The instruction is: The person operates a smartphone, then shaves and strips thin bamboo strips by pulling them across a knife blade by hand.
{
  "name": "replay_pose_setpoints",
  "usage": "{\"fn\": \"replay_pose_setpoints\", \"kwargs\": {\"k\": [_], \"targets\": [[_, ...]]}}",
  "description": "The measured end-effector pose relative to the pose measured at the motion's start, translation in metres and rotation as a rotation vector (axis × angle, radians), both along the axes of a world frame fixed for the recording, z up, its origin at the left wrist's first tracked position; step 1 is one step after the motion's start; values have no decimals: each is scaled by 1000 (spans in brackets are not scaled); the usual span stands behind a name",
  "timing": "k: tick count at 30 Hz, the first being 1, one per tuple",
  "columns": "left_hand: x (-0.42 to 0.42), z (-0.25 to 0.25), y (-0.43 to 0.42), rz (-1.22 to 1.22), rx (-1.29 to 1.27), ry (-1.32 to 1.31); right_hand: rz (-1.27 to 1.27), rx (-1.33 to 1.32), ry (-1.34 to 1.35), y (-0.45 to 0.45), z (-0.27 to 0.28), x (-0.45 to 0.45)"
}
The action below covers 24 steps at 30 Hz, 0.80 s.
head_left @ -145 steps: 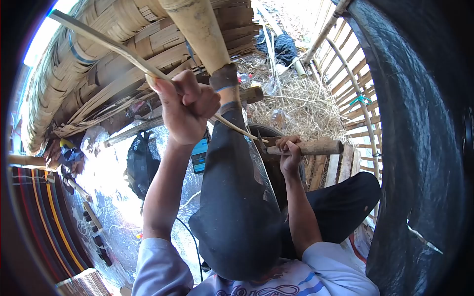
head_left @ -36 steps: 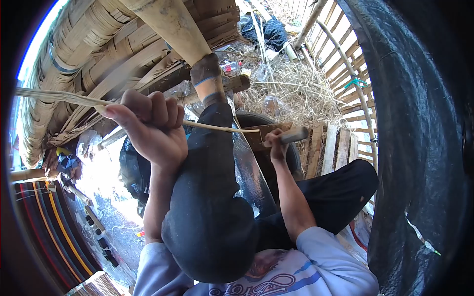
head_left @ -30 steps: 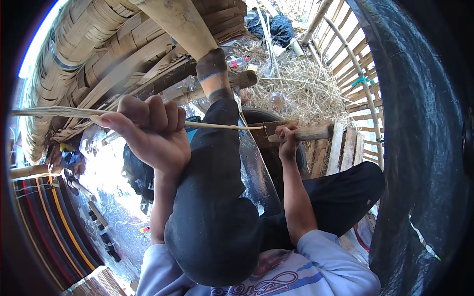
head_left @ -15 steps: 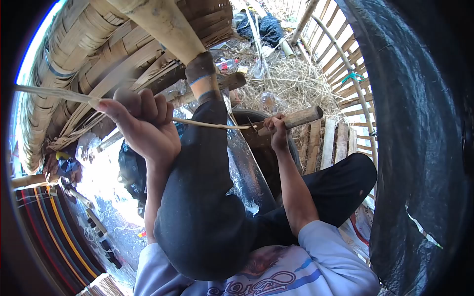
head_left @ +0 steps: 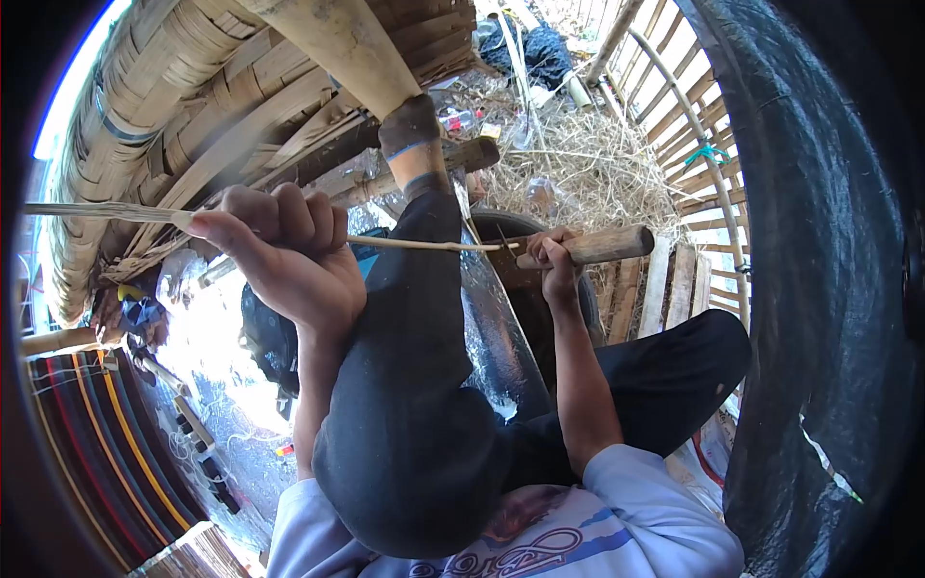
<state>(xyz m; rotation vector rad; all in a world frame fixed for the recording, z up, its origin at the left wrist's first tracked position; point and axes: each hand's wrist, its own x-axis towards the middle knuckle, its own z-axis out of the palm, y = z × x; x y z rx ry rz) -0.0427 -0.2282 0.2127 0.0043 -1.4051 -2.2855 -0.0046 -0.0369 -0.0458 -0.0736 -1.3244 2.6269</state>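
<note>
A long, thin strip of pale bamboo (head_left: 414,244) runs across the front of my raised knee. My left hand (head_left: 284,250) is closed round it, thumb pointing left along the strip, and one length sticks out past the thumb. A knife with a thick wooden handle (head_left: 612,246) is gripped in my right hand (head_left: 559,265). Its short dark blade (head_left: 508,239) crosses the strip near the strip's right end. Whether the blade cuts into it, I cannot tell. Right fingertips sit close to that end.
My bent leg (head_left: 395,385) stands between the arms, foot near a bamboo pole (head_left: 332,48). Behind the knife is a dark round tub (head_left: 496,226). Woven bamboo (head_left: 173,77) rises at left, a black plastic sheet (head_left: 819,289) hangs at right. Dry straw (head_left: 597,164) covers the ground ahead.
The whole view has shifted slightly. The left length of the strip has dropped a little, so it lies more level. Both hands keep their grips.
</note>
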Motion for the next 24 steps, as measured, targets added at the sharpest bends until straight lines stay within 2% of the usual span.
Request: {"fn": "replay_pose_setpoints", "kwargs": {"k": [1, 5, 6, 8, 10, 12, 13, 17, 20, 22, 24], "targets": [[0, 0, 0, 8, 17, 9, 8, -4, -18, -5, -6, 7], [-1, 0, 0, -15, 24, 33, -28, 310, -47, -15, -40, 15], [-2, 0, -1, -38, 12, 43, -40, 310, -35, -12, -32, 13], [-2, 1, -2, -33, 14, 49, -45, 189, -253, -5, -18, 9], [0, -1, -3, -16, 11, 28, -87, 107, -220, -11, -8, 8], [2, -1, -3, 50, 29, 21, -21, 47, 5, -14, -11, 16], [1, 1, 0, 95, 34, 1, -32, 130, 58, -16, -9, 17], [-1, 0, 1, 11, 14, 11, -66, 127, -92, -7, 2, 6], [3, -1, -1, -3, 5, 27, -17, 115, -81, -7, 11, 13], [6, 2, 5, 25, 61, 21, -39, 144, -65, -13, -5, 20], [3, 3, 7, 67, 65, 18, -32, 18, 104, -8, -10, 18]]}}
